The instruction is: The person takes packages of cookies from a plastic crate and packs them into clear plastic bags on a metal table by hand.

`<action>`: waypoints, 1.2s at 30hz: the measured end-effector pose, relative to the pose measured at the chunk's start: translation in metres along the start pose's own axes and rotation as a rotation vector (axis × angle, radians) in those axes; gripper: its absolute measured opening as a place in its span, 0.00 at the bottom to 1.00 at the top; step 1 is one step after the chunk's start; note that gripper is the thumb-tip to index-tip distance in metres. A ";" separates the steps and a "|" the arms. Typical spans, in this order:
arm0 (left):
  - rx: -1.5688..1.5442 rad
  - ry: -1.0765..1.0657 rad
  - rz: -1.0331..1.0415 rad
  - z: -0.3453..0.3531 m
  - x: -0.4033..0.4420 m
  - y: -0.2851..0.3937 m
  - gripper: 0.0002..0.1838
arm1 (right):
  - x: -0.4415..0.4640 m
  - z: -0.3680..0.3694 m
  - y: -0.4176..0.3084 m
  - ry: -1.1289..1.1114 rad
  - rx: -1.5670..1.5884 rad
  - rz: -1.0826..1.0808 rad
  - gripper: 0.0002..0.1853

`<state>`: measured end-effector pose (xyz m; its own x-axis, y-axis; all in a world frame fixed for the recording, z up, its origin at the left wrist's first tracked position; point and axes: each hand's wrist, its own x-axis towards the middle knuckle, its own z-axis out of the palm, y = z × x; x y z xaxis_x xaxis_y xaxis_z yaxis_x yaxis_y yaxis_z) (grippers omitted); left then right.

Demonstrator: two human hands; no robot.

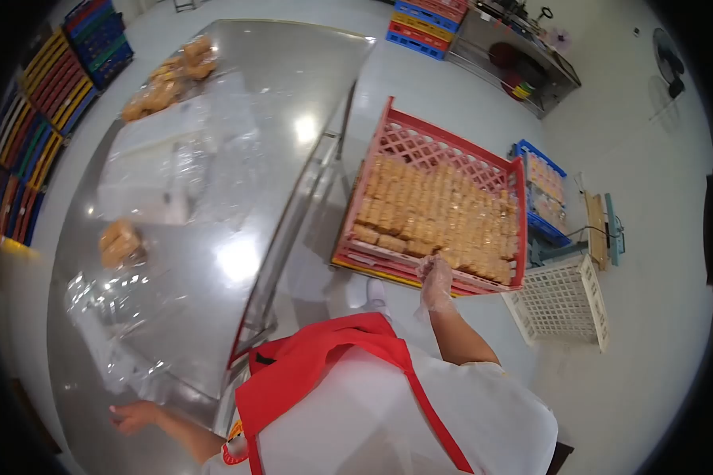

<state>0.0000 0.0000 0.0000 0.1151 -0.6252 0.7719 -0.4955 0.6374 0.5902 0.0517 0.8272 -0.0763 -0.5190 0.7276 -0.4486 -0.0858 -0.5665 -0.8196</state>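
My right hand (pixel 436 282), in a clear plastic glove, is at the near rim of a pink crate (pixel 521 229). Its fingers are drawn together by the front rows of golden-brown baked pieces (pixel 440 210); what they hold is too small to make out. Low at the left, my left hand (pixel 135 416) is over the near end of the metal table (pixel 214 317), fingers apart and nothing in them. Just beyond it lie crumpled clear plastic bags (pixel 123 340). A small bagged bundle of baked pieces (pixel 120 244) sits farther up the table.
Clear bags (pixel 158 174) and filled packs (pixel 162 87) lie on the table's far part. A white crate (pixel 561 305) and a blue crate (pixel 545 190) stand right of the pink one. Stacked coloured crates (pixel 55 79) line the left. A steel workbench (pixel 507 59) stands at the back.
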 end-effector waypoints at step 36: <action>-0.183 -2.469 1.315 -0.275 -0.936 0.790 0.28 | 0.469 -0.082 -0.157 0.110 -1.544 0.254 0.42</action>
<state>-0.2622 1.2123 -0.1912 -0.4405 0.6500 -0.6192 0.4252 0.7585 0.4938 -0.1092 1.2893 -0.1871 -0.3158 0.7408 -0.5928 0.9467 0.2041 -0.2493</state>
